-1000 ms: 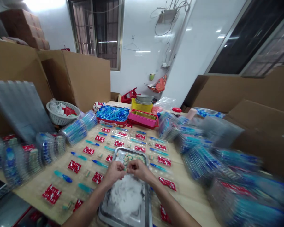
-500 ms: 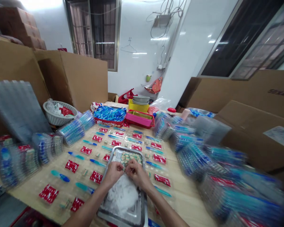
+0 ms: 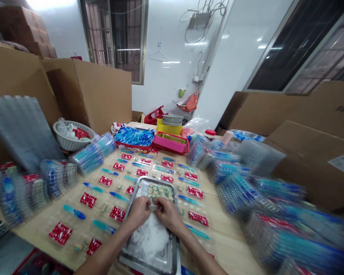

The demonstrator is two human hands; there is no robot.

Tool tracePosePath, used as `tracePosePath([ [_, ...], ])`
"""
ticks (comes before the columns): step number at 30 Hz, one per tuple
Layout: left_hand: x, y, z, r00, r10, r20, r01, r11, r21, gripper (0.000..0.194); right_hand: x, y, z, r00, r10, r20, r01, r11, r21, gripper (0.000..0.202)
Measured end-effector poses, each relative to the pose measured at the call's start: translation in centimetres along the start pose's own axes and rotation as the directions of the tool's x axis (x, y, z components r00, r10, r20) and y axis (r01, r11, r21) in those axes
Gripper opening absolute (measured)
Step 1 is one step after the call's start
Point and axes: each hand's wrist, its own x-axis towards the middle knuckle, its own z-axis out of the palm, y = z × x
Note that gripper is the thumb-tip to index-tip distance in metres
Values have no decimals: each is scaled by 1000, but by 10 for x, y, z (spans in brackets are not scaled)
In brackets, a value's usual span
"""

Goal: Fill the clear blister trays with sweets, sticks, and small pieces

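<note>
A shallow metal tray (image 3: 175, 248) lies lengthwise in front of me, with white powder (image 3: 150, 238) spread over its near part. Small pale green-and-beige pieces (image 3: 161, 191) are heaped at its far end. Over the middle of the tray, my left hand (image 3: 140, 212) and my right hand (image 3: 167, 214) meet with fingers pinched. Between the fingertips shows a small pale piece (image 3: 152, 207), partly hidden, of the same colour as the heap. Both hands appear to grip it.
Clear plastic packs with red sachets (image 3: 117, 214) and blue pens (image 3: 119, 196) cover the table around the tray. Stacked filled packs (image 3: 235, 191) stand at right, others (image 3: 88, 158) at left. Behind are a red tub of blue pens (image 3: 134, 136), a pink box (image 3: 171, 143) and a grey basket (image 3: 70, 139).
My right hand has come down slightly and turned, its fingers now lower over the tray. Both hands' fingertips stay close together. The whole view has shifted a little.
</note>
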Motion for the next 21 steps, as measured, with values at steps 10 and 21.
tracePosePath([
  [10,-1,3,0,1000,7,13,-8,998,58,13,1,-1,1,999,42,-14,-42,999,-21,23],
  [21,0,4,-1,1000,-10,1,10,997,74,13,7,5,6,995,94,-42,-95,995,-9,23],
])
